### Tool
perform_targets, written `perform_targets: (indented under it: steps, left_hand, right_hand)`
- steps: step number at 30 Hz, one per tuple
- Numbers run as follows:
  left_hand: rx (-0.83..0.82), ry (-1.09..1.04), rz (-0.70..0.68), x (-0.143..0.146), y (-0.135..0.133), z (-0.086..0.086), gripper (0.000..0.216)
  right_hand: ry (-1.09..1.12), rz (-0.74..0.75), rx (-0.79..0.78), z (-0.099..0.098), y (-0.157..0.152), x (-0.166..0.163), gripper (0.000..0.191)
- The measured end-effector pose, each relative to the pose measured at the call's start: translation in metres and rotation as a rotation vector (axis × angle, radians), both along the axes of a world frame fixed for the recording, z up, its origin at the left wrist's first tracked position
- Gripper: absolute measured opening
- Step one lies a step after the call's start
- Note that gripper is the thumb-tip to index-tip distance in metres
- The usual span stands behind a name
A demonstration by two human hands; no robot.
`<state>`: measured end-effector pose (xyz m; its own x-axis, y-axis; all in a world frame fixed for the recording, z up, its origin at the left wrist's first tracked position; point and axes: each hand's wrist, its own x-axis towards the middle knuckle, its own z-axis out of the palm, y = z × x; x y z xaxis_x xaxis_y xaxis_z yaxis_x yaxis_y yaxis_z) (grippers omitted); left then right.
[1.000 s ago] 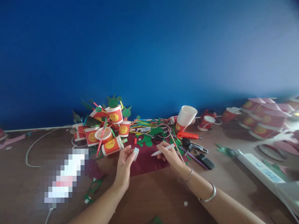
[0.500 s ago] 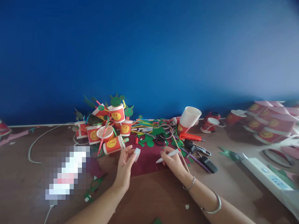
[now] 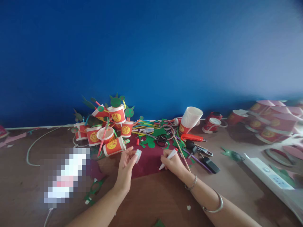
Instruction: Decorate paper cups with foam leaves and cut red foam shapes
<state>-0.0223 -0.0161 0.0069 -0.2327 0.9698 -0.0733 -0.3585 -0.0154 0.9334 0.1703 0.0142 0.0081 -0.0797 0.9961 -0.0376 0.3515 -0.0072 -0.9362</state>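
Note:
My left hand (image 3: 125, 168) pinches a small whitish piece (image 3: 138, 155) with faint lines on it, between thumb and fingers; its exact kind is unclear. In my right hand (image 3: 174, 164) is a white marker (image 3: 171, 154) with a red end, gripped like a pen, its tip pointing down and left. The two hands are apart, both above a dark red sheet (image 3: 146, 164). Just beyond them lie green paper scraps (image 3: 151, 144), black-handled scissors (image 3: 162, 140) and a small red cap (image 3: 137, 142).
Decorated red paper cups (image 3: 113, 146) pile up at left, with drinking straws (image 3: 142, 126) behind the sheet. A stack of white cups (image 3: 192, 119), an orange cutter (image 3: 193, 137), keys with a black fob (image 3: 210, 164) and a power strip (image 3: 267, 171) are on the right. A blurred-out bright object (image 3: 68, 176) lies left.
The marker has tilted steeper, its red end swinging up and left as my right hand turned slightly. My left hand still holds the whitish piece. The view shifted a little.

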Motion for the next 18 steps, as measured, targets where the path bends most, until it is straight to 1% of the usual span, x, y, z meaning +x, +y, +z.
perform_targets:
  steps: [9,18]
  left_hand:
    - [0.005,-0.021,-0.023,-0.0008,0.0010,-0.0036,0.041]
    - [0.000,-0.024,-0.027,-0.0007,0.0005,-0.0017,0.042]
  right_hand:
    - [-0.018,0.029,-0.015,-0.0015,-0.0008,-0.0007,0.022]
    - [-0.038,0.031,0.001,0.0024,-0.0019,-0.0018,0.022]
